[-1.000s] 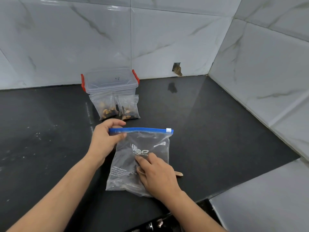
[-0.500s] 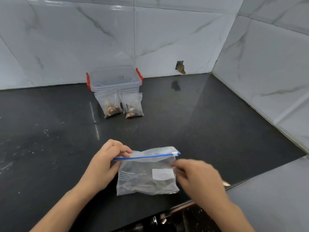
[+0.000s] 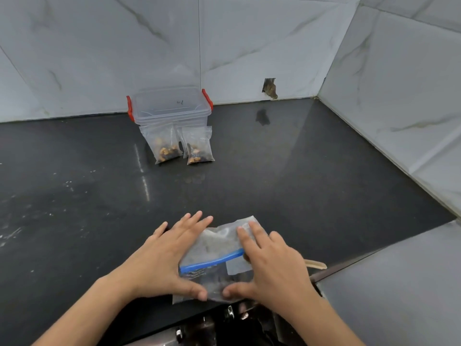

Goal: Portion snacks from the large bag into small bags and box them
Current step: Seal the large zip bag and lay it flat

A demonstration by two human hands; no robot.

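With your left hand (image 3: 164, 260) and right hand (image 3: 272, 265) spread flat on the folded clear blue-zip large bag (image 3: 219, 248), press evenly against the black desk (image 3: 299, 183) so air escapes without crushing the snacks.

No legible text; small print on the large bag (image 3: 199, 272) — blurred; faint mark on box lid (image 3: 180, 102) — unreadable

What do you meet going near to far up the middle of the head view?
Large bag under the hands (left hand, right hand) → bare counter → two small bags side by side → clear box → tiled wall.
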